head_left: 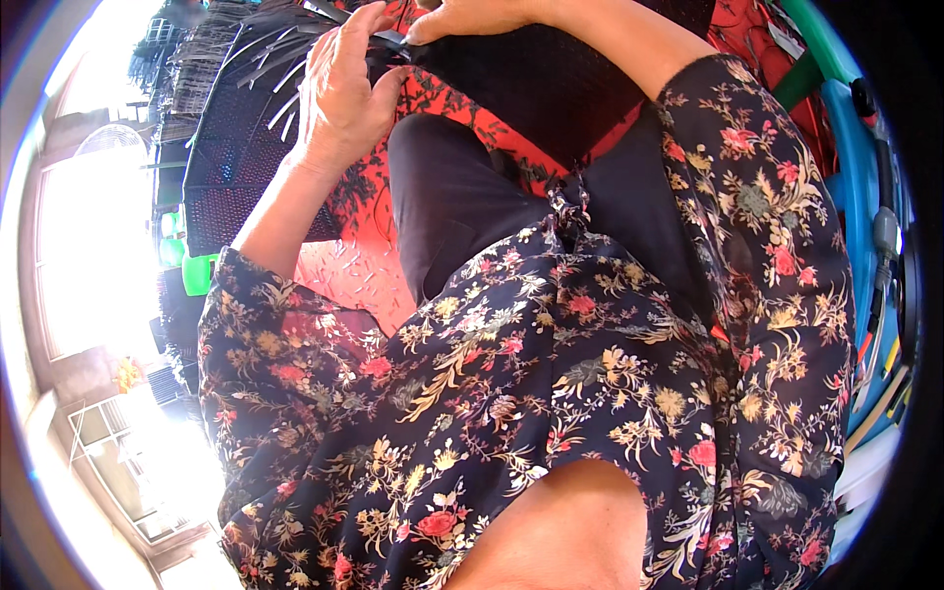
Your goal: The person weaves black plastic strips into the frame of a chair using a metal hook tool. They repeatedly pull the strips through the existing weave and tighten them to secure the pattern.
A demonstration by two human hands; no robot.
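My left hand (344,93) is raised at the top of the view, its fingers stretched upward and its thumb held apart from them. Just to its right is my right hand (482,16), partly cut off by the upper edge. Its thumb and finger come together near a small grey, shiny piece (391,37) that I cannot make out. Thin dark strips (280,74) with light edges fan out left of my left hand. Below my right hand lies a broad black sheet (551,84), sloping across my right leg.
Red ground (359,265) strewn with dark scraps spreads under my legs. A dark perforated crate (236,187) stands at left, with a green container (199,273) beside it. Blue plastic (860,197) and a green frame (821,49) stand at the right. A fan (110,143) is farther left.
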